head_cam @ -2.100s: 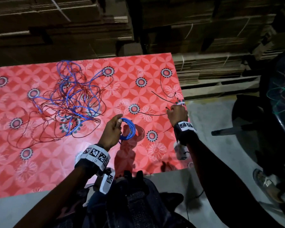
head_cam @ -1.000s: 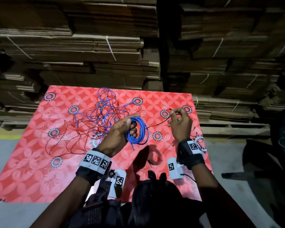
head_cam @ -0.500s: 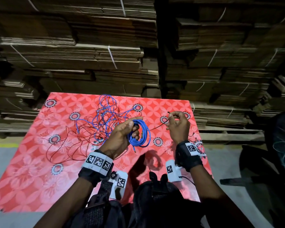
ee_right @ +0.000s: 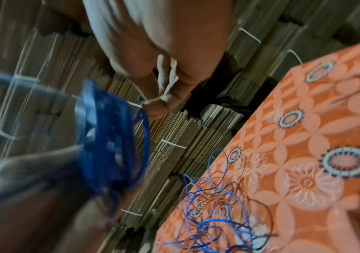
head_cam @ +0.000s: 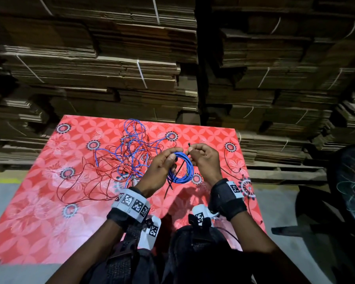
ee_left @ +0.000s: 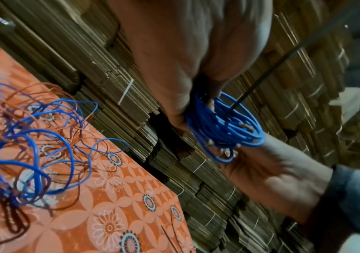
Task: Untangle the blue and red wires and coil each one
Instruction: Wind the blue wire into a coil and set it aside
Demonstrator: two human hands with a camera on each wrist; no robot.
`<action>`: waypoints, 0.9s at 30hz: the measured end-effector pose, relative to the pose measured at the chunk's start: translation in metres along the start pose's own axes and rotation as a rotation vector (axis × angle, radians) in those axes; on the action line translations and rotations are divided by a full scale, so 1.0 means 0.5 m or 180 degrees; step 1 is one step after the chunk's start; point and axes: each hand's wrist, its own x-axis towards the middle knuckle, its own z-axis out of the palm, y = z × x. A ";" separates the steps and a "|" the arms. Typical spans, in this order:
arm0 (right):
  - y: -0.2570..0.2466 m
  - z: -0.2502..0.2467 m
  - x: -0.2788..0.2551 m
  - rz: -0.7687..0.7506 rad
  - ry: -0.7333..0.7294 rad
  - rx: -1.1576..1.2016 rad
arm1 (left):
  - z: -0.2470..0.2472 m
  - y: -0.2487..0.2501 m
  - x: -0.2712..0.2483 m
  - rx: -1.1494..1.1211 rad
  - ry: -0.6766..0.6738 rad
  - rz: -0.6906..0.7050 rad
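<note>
My left hand (head_cam: 164,162) grips a coil of blue wire (head_cam: 181,170) above the red flowered table (head_cam: 49,212); the same blue coil (ee_left: 224,130) fills the middle of the left wrist view and shows blurred (ee_right: 114,142) in the right wrist view. My right hand (head_cam: 201,158) is close beside the coil and pinches a thin black tie (head_cam: 190,145) whose strip passes through the coil's middle (ee_left: 261,75). A tangle of loose blue and red wires (head_cam: 129,152) lies on the table left of my hands.
More thin black ties (head_cam: 228,165) lie on the table at the right. Bundled stacks of flat cardboard (head_cam: 131,68) rise behind the table. A dark chair (head_cam: 344,191) stands to the right.
My right hand picked a black tie off the table and brought it to the blue coil, which my left hand lifted. The tie now runs through the coil.
</note>
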 end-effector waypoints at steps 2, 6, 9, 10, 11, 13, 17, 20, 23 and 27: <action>0.000 0.000 -0.002 0.0154 -0.0208 0.0072 | 0.001 0.004 0.000 0.0319 0.0095 0.0046; 0.002 -0.004 -0.004 0.0386 -0.0467 0.0200 | 0.003 0.005 -0.005 0.0673 0.0050 0.0025; 0.003 -0.004 -0.007 0.0440 -0.0509 0.0209 | 0.002 -0.002 -0.005 0.0795 0.0006 -0.0015; 0.003 -0.005 -0.008 0.0464 -0.0512 0.0224 | 0.003 0.001 -0.006 0.0792 -0.0013 -0.0019; 0.005 -0.007 -0.009 0.0494 -0.0525 0.0252 | 0.005 0.005 -0.006 0.0792 -0.0029 -0.0022; 0.005 -0.011 -0.011 0.0547 -0.0564 0.0295 | 0.011 0.015 -0.009 0.0860 -0.0027 0.0015; 0.000 -0.017 -0.012 0.0557 -0.0569 0.0313 | 0.025 0.012 -0.012 0.0833 0.0148 0.0232; -0.005 -0.023 -0.007 0.0651 -0.0634 0.0398 | 0.029 0.001 -0.010 0.0771 0.0223 0.0265; -0.006 -0.030 -0.004 0.0687 -0.0810 0.0432 | 0.032 -0.002 -0.007 0.0731 0.0361 0.0321; -0.006 -0.029 0.001 0.0810 -0.0882 0.0634 | 0.029 -0.025 0.001 0.0919 0.0417 0.0241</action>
